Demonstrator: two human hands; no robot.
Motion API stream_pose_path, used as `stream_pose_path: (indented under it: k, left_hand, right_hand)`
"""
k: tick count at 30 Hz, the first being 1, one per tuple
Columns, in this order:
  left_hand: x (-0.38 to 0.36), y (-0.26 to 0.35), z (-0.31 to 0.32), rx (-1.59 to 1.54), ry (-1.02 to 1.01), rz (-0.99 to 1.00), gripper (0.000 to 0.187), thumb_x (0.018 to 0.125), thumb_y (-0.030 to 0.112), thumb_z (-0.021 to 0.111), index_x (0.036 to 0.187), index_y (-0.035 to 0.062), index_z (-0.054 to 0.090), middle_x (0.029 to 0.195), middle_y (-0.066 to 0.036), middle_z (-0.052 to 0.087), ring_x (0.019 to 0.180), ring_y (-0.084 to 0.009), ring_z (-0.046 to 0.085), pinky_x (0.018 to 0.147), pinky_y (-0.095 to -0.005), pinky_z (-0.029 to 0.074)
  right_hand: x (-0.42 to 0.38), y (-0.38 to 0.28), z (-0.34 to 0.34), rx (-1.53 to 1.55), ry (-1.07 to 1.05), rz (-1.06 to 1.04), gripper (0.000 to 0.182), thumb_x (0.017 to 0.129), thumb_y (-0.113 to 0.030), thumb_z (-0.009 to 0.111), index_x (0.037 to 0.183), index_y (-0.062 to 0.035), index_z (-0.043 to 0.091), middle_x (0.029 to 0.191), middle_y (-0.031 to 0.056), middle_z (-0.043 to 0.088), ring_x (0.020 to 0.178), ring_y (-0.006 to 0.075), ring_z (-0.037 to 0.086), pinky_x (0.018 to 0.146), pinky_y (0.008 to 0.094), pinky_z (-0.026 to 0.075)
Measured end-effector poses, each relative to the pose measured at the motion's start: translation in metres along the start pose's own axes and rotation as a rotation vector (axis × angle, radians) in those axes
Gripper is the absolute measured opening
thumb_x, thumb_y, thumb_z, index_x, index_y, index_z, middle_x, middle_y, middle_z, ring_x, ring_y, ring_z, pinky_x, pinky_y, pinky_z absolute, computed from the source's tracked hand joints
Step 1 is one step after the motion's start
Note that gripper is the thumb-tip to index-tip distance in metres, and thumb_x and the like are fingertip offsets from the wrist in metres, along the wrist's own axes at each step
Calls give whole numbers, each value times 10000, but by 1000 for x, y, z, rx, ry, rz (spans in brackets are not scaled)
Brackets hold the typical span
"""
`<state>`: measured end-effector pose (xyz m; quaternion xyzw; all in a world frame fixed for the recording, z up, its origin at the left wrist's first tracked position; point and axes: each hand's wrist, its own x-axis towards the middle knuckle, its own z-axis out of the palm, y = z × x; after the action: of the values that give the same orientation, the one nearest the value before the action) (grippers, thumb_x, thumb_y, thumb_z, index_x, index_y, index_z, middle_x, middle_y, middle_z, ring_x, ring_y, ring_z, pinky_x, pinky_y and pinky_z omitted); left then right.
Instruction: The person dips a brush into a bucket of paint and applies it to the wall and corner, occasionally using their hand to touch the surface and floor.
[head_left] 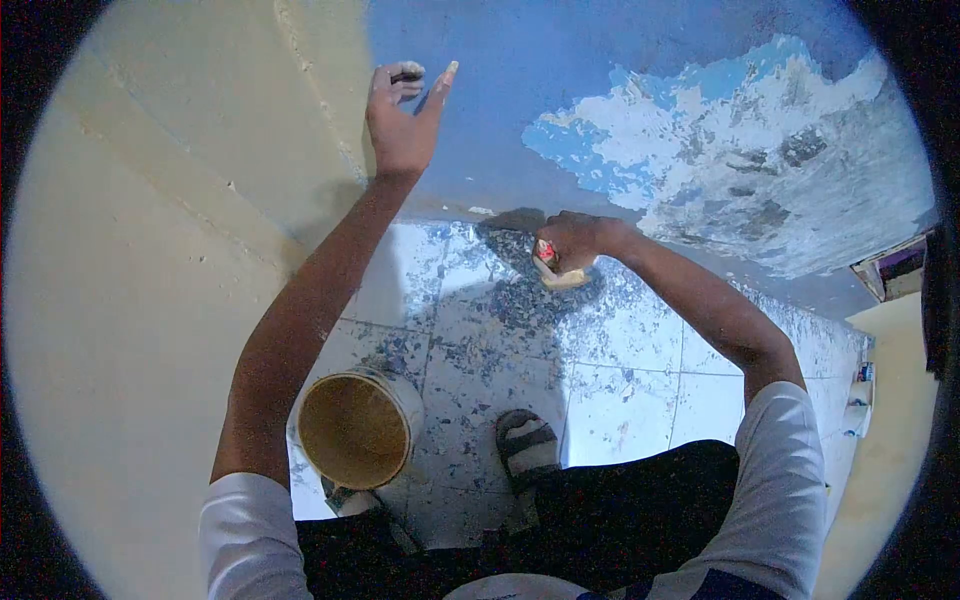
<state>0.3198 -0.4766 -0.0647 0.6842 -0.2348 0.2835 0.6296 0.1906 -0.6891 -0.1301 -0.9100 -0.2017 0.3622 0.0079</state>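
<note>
Blue wall: the painted blue wall (480, 130) bears a large, ragged patch of peeled paint (740, 160), whitish and grey; its foot meets the white tiled floor (620, 400).
Right hand: the right hand (575, 238) is clamped on a small red-marked object (545, 251), low beside the wall's foot. Most of the object is hidden, and whether it touches wall or floor cannot be told.
Left hand: the left hand (402, 130) is raised near the seam of the blue wall and the smooth beige wall (150, 300), pale dust on its fingertips. Thumb and fingers stand apart, with nothing visible between them; contact with the wall is unclear.
Flakes: dark and pale loose flakes (500, 310) lie thick below the right hand and thinner farther out.
Bucket: the round whitish plastic bucket (410, 400), brownish inside, stands near the feet, apart from both hands.
Step in hand: judged from the pose, close work by the right hand at the wall's base.
Next move: it calls for a firm grip and a controlled angle, knuckles clear of the tiles.
</note>
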Motion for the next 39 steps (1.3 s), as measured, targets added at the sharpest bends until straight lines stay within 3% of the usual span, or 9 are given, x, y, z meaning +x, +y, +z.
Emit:
stream_pose_path:
  k: [7, 10, 17, 22, 26, 32, 34, 37, 39]
  left_hand:
    - [46, 38, -12, -77, -51, 385, 236, 830, 91, 669, 990, 25, 509, 993, -71, 565, 954, -154, 528, 877, -300, 423]
    - [64, 65, -21, -2, 233, 662, 207, 833, 50, 639, 989, 24, 506, 1002, -87, 555, 992, -170, 512, 922, -323, 388]
    - [15, 15, -28, 333, 99, 15, 373, 783, 310, 722, 897, 18, 520, 822, -62, 494, 753, -190, 480, 704, -331, 421]
    - [2, 2, -29, 525, -48, 44, 478, 728, 358, 770, 953, 14, 526, 879, -94, 516, 838, -207, 493, 768, -364, 420]
    - [1, -3, -29, 807, 145, 366, 643, 747, 432, 723, 1186, 29, 483, 1153, -190, 489, 1099, -319, 469, 933, -463, 380]
    - [-36, -11, -7, 451, -454, 572, 758, 826, 421, 635, 1403, 62, 299, 1467, -240, 202, 1358, -372, 220, 1096, -501, 212]
    - [-52, 7, -9, 343, -1157, 245, 733, 836, 405, 628, 1406, 84, 298, 1461, -210, 243, 1333, -386, 269, 1088, -503, 230]
    - [-66, 23, -9, 366, -1150, 621, 728, 841, 361, 633, 1423, 119, 271, 1448, -253, 238, 1312, -424, 290, 1084, -500, 226]
    - [-53, 23, -6, 354, -775, 684, 721, 848, 403, 608, 1422, 118, 277, 1449, -255, 234, 1309, -437, 285, 1079, -498, 236]
  right_hand:
    - [9, 4, 4, -34, 120, 11, 348, 713, -266, 708, 1016, -117, 623, 999, 162, 603, 972, 311, 581, 788, 422, 494]
    - [-7, -12, -12, -4, 117, 20, 328, 709, -264, 710, 998, -127, 635, 980, 163, 616, 932, 310, 601, 755, 417, 502]
    - [0, -6, -8, -40, 83, -53, 330, 676, -245, 719, 946, -76, 633, 911, 158, 655, 879, 304, 629, 733, 428, 500]
    - [-17, -17, -16, 4, 141, -52, 336, 664, -255, 724, 925, -65, 634, 864, 162, 659, 861, 305, 634, 735, 430, 500]
    - [-22, -18, -19, 72, 150, -89, 575, 659, -195, 721, 1187, -135, 502, 1001, 149, 630, 920, 320, 604, 773, 438, 493]
    - [-8, 1, -4, 41, 156, -76, 359, 666, -283, 721, 957, -90, 639, 880, 156, 662, 832, 311, 636, 729, 432, 499]
    - [-4, 0, -7, 22, 93, -89, 353, 671, -289, 714, 958, -99, 639, 882, 155, 661, 829, 313, 635, 728, 433, 499]
    - [-21, -17, -18, 61, 262, -128, 342, 671, -285, 707, 948, -98, 638, 873, 152, 661, 829, 312, 635, 728, 437, 499]
    - [-24, -22, -24, 11, 300, -182, 334, 670, -279, 703, 946, -103, 637, 868, 151, 661, 826, 312, 634, 726, 442, 498]
